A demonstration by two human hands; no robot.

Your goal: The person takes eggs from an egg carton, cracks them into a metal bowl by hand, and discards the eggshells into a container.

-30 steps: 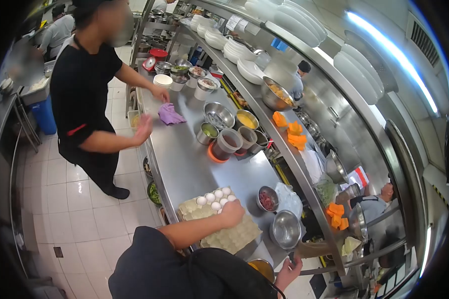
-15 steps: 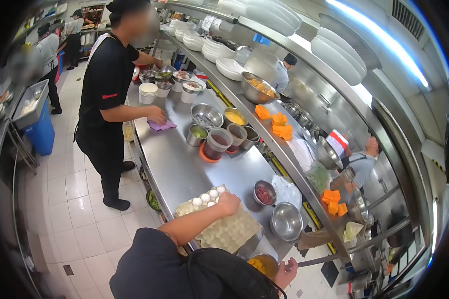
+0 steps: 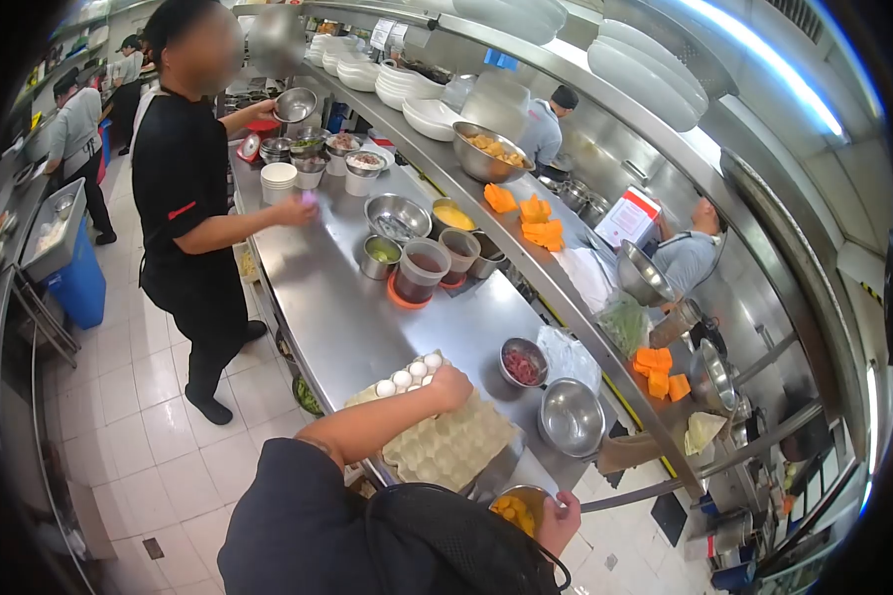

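Observation:
My left hand [image 3: 450, 389] is curled at the right end of the white eggs [image 3: 401, 379], over the cardboard egg tray [image 3: 446, 446]. Its fingertips are turned away, so whatever is in them is hidden. Several eggs sit in the far part of the tray, while the cups nearer me hold none. Below and to the right, my right hand [image 3: 559, 521] grips the rim of a metal bowl [image 3: 540, 499] with egg yolks [image 3: 514, 512] in it. My sleeve partly covers that bowl.
Beyond the tray stand an empty metal bowl [image 3: 571, 418], a bowl of red strips [image 3: 523, 363] and dark sauce tubs [image 3: 419, 272]. A shelf [image 3: 566, 283] with orange cloths [image 3: 541, 234] runs along the right. A co-worker [image 3: 184, 198] stands across the left side.
The co-worker has raised the purple cloth off the table and now holds up a metal bowl. My hands stay in nearly the same places; the view has shifted slightly.

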